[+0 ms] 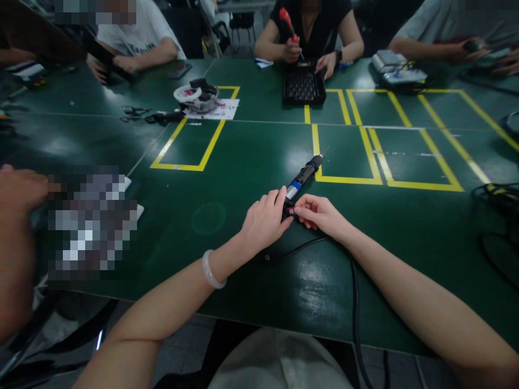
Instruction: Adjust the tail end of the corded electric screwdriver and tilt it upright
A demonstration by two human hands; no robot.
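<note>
The left hand (265, 222) is closed over the rear part of a powered screwdriver (302, 179), the back of the hand turned up and the fingers together; whether the tool's underside rests on the table cannot be told. The right hand (320, 216), just beside it, has its fingers curled, with thumb and forefinger pinching a small red piece (291, 210) at the tool's rear end, partly hidden between the two hands. Beyond the hands, the tool slants away to the right, past a blue band on its barrel to a thin bit (325, 152) at the tip. A pale bracelet (212, 269) rings the left wrist. Below the right wrist, a black cord (356, 302) runs toward the wearer and over the near edge of the green table (243, 281). Farther out, yellow tape outlines (348, 180) mark the surface ahead of the hands. Ahead and left of them, a white roll (187, 94) sits by a sheet of paper (230, 109). Straight ahead, across the table, a co-worker grips a red-handled tool (286, 21) above a black tray (304, 97). Off to the far right of the hands lie dark cables (503, 197); well to their left is another person's arm (16, 243).
</note>
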